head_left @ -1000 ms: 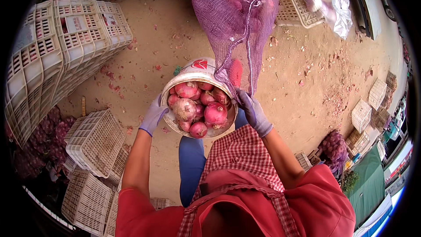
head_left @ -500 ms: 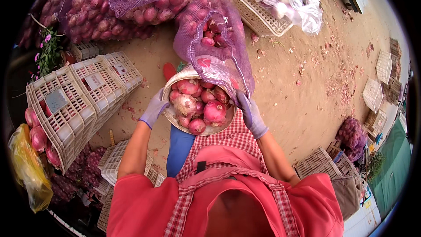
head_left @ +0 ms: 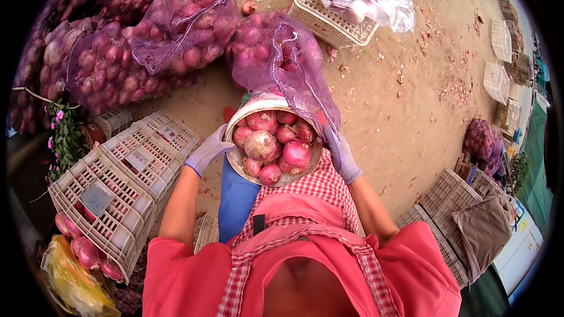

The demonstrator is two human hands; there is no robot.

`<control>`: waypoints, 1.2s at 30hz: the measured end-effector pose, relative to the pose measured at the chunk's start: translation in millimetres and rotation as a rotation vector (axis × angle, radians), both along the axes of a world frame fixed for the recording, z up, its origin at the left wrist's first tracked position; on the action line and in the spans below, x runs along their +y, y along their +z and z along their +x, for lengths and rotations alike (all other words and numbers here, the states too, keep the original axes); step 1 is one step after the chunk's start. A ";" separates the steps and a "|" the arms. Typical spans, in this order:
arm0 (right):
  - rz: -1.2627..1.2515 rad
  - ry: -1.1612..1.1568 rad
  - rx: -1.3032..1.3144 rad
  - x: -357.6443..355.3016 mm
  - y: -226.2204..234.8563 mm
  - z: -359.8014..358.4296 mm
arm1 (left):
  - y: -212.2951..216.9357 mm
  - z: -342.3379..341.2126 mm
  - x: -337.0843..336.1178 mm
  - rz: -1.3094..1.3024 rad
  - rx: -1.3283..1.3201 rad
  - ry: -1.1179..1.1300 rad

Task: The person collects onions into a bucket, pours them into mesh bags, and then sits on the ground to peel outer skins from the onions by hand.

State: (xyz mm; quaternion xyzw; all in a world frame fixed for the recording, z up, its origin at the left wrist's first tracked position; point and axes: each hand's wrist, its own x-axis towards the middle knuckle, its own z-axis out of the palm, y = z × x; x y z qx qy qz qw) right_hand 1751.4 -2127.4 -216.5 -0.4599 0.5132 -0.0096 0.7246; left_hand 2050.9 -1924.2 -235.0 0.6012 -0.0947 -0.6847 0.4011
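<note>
A pale round bucket (head_left: 263, 103) full of red onions (head_left: 259, 145) is held in front of my lap, its mouth turned up toward me. My gloved left hand (head_left: 210, 149) grips its left rim, thumb over the edge. On the right side my gloved right hand (head_left: 342, 157) is closed on the bucket's rim, with the edge of a purple mesh bag beside its fingers. That mesh bag (head_left: 276, 41) lies just beyond the bucket and holds more red onions. Its loose mouth drapes over the bucket's far right side. The right fingertips are partly hidden.
Full mesh onion sacks (head_left: 117, 64) are piled at the far left. Plastic crates (head_left: 126, 170) stand at my left, near a yellow bag (head_left: 76, 276). A crate (head_left: 329, 26) with bagged pale produce is beyond, right of the mesh bag. More crates (head_left: 443, 202) stand at the right.
The view has shifted, so the sacks and left crates sit differently in the picture. The mesh bag's opening shows fewer bare onions. Both hands keep their hold on the bucket.
</note>
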 end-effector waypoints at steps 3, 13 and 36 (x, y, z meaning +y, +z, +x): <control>-0.005 0.012 0.010 -1.0 -6.7 1.0 | 39.4 36.4 -45.0 0.055 0.001 0.285; -0.102 0.136 0.036 -5.5 -2.5 4.1 | -52.0 22.8 -250.0 0.228 -0.997 -0.415; -0.046 0.089 -0.063 -22.5 12.6 8.4 | -85.3 26.0 -246.5 0.239 -1.099 -0.236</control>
